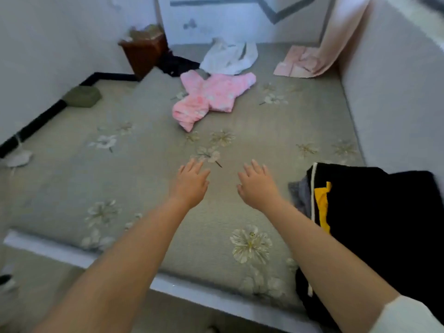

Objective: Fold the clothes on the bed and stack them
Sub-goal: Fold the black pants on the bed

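Pale walls are closing in a bed (144, 179) covered in a grey-green quilted spread with printed flowers, seen from the head camera. A pink curtain (341, 32) is hanging at the far right corner, its hem trailing onto the spread. A brown bin (144, 54) is standing beyond the bed's far left corner.

A pink fuzzy garment (211, 97) is lying unfolded and rumpled in the far middle of the bed, its sleeves splaying outward. Just behind it a white garment (228, 57) is lying crumpled, and a black garment (176, 64) is bunching up to its left, beside the bin. At the near right edge a stack of folded clothes (374, 212) is sitting against the wall side; its top piece is black with a yellow patch and a white stripe, and something grey is peeking out beneath.

Both arms are reaching forward over the middle of the bed. The left hand (191, 182) is hovering palm down with fingers loosely spread, holding nothing. The right hand (257, 185) is doing likewise, fingers spread and empty, near the stack but apart from it.
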